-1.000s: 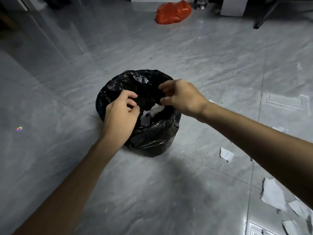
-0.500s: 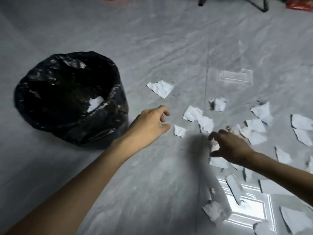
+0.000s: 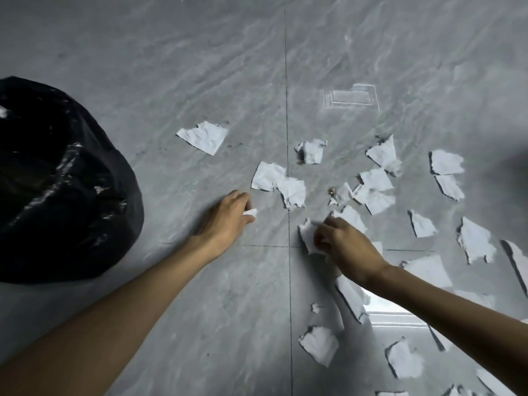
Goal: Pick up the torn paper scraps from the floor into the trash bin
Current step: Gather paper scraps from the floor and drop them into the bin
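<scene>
Several torn white paper scraps (image 3: 377, 192) lie scattered over the grey tiled floor, mostly centre and right. The trash bin (image 3: 57, 184), lined with a black plastic bag, stands at the left edge. My left hand (image 3: 228, 218) is low over the floor right of the bin, fingers pinched on a small white scrap (image 3: 251, 212). My right hand (image 3: 343, 247) is a little further right, fingers closed on a larger crumpled scrap (image 3: 307, 237) that stands up off the floor.
Dark grout lines (image 3: 287, 110) cross the floor between my hands. A bright window reflection (image 3: 400, 318) glares on the tile at lower right, with scraps around it. One big scrap (image 3: 204, 137) lies alone nearest the bin.
Both hands left the bin's rim and swung right to the scattered paper. Each hand has since closed on a scrap, and the view has turned right so the bin sits at the left edge.
</scene>
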The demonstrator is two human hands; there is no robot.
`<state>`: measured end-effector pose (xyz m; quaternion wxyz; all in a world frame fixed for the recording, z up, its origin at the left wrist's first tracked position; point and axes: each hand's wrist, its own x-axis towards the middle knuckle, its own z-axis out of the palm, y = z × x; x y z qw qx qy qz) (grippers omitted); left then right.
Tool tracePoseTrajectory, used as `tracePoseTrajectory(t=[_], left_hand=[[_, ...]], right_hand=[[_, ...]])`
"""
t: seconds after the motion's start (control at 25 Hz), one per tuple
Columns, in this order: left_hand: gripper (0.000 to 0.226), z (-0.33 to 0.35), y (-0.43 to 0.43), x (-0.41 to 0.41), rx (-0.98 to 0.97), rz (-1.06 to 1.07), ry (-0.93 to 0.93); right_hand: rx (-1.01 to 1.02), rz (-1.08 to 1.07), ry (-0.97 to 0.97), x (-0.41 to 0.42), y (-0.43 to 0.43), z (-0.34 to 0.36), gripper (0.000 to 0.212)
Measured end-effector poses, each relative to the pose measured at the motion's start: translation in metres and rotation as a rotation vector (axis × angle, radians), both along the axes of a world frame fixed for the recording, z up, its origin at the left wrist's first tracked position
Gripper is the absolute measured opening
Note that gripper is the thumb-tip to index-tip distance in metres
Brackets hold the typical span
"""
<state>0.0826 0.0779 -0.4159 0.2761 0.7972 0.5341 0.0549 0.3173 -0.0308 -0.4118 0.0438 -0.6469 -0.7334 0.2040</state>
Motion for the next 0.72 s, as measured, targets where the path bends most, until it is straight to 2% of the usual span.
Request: tracePoseTrajectory(t=[0.08,0.2,0.28,0.36,0.44,0.52,0.64,0.72], left_hand=[[0.013,-0.008,-0.003,-0.003,0.004,0.034,-0.061],[0.014,-0.009,0.006,0.000,0.139,0.018,-0.074],[0.012,-0.004,0.030,0.011,0.191,-0.058,-0.100],[0.012,-0.001,0.058,0.026,0.174,-0.210,-0.023],[0.014,-0.002,0.076,0.039,0.126,-0.300,0.068],[0.015,-0.004,0.081,0.042,0.107,-0.273,0.049],[0.014,-0.003,0.067,0.034,0.111,-0.184,-0.008],[0.013,0.003,0.054,0.023,0.084,-0.115,-0.049]], right_hand=[[0.078,-0.107,0.217,-0.005,0.008,0.004,0.013],[0.081,-0.543,0.723,-0.013,0.029,0.013,0.015],[0.096,-0.730,0.864,-0.008,0.040,0.018,0.016],[0.075,-0.757,0.770,-0.001,0.042,0.022,0.016],[0.034,-0.629,0.536,0.006,0.037,0.022,0.014],[-0.038,-0.477,0.410,0.006,0.039,0.020,0.009],[-0.089,-0.360,0.328,-0.009,0.071,0.013,0.043],[-0.095,-0.287,0.189,-0.025,0.096,0.004,0.057]])
